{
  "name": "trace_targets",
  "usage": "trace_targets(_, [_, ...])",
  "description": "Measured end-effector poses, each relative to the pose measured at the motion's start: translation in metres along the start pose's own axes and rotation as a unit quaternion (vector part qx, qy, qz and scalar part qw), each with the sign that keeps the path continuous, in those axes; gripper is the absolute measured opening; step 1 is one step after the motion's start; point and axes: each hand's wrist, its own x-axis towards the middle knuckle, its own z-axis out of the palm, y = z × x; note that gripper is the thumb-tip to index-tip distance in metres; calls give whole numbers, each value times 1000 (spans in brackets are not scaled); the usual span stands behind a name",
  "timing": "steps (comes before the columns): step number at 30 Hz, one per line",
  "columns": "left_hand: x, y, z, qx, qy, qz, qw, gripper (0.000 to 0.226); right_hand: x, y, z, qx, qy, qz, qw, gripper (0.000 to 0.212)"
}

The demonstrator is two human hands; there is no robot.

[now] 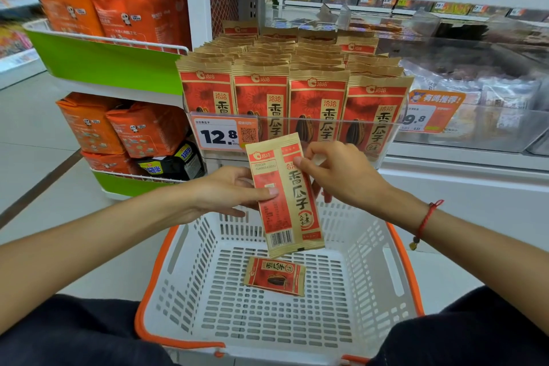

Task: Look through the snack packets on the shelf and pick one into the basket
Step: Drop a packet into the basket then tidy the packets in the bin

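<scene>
Both hands hold 1 tall tan-and-red paper snack packet [285,196] upright above the white slotted plastic shopping basket with orange rim [368,261]. On the packet's left edge, the left hand [228,190] pinches it, thumb pressed flat on the printed face near the middle and the other fingers curled behind. Near the upper right edge, the right hand [338,172] nips it between thumb and curled fingers; a red string bracelet [424,220] circles that wrist. The packet's back faces the camera, barcode at the bottom, and its lower end hangs just inside the basket's far wall without touching the floor of the basket.

A smaller red-and-tan snack packet [274,276] lies flat on the basket floor, directly below the held one and apart from it.

Behind, rows of matching tan-and-red packets [291,74] stand upright in a clear plastic shelf bin [386,134], 4 across at the front. A white price tag reading 12.8 [218,135] is fixed to the bin's front left. To the left, orange bags [118,6] fill a green-fronted wire rack [104,59].
</scene>
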Motion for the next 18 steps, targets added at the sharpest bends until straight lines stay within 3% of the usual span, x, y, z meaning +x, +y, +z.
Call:
trace_targets(10, [3, -5, -8, -35, -44, 10, 998, 35, 0, 3, 0, 17, 40, -62, 997, 32])
trace_targets(18, [7, -10, -24, -31, 20, 37, 999, 34, 0, -5, 1, 84, 23, -1, 996, 20])
